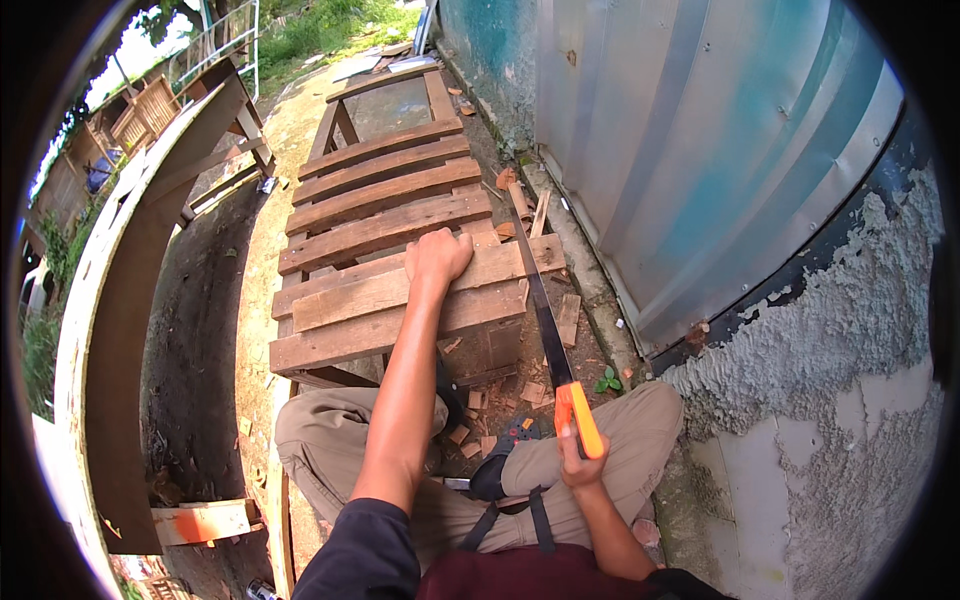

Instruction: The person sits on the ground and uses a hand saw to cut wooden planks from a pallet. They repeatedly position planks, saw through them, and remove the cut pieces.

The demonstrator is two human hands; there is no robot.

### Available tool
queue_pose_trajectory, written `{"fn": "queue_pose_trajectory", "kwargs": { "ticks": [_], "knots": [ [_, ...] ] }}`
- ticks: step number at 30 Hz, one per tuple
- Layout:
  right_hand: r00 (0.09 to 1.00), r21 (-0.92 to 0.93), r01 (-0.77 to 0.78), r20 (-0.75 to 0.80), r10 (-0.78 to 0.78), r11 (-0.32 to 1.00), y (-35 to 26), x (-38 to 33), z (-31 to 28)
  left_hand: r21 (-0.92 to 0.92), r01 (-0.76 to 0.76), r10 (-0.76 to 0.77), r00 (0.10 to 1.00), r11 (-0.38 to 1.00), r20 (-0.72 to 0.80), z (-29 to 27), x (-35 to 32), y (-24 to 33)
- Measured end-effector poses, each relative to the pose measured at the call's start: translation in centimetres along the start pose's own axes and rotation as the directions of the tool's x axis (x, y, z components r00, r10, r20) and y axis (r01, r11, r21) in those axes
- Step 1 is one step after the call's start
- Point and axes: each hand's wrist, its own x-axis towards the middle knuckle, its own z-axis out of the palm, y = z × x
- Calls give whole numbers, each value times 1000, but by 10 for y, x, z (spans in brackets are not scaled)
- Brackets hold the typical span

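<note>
In my right hand (582, 462) is the orange handle of a handsaw (550, 335), fingers wrapped round it. Its long dark blade points away from me and crosses a loose wooden plank (495, 265) near the right end. That plank lies across a slatted wooden frame (400, 190). With fingers curled over its far edge, my left hand (440, 257) presses on the plank left of the blade. The curled fingertips are mostly hidden. Whether the teeth sit in a cut is too small to tell.
Wood offcuts (535, 392) litter the ground below the frame and beside the wall. A corrugated metal sheet (700, 170) and a rough plastered wall (820, 340) stand close on the right. To the left is a long wooden structure (150, 260). My bent legs (640, 430) flank the work.
</note>
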Motion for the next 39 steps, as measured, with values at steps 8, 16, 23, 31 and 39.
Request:
{"fn": "queue_pose_trajectory", "kwargs": {
  "ticks": [8, 16, 23, 31, 39],
  "knots": [
    [999, -45, -34, -34, 32, 998, -37, 80, 41, 31, -31, 30, 998, 999, 53, 9, 4, -12],
    [988, -216, 145, 74, -132, 966, -30, -45, -22, 25, 44, -44, 999, 999, -3, -1, -5, -13],
    [981, -55, 178, -67, -181, 983, -21, 108, 70, 16, -26, 26, 999, 1000, 31, 7, 3, -15],
    [982, -286, 156, 145, -118, 946, -4, -67, -25, 21, 6, -7, 1000, 1000, 25, -1, -4, -14],
    [995, -10, 80, -63, -80, 997, 9, 107, 49, 14, -54, 53, 997, 998, 48, 12, 4, -5]
  ]
}}
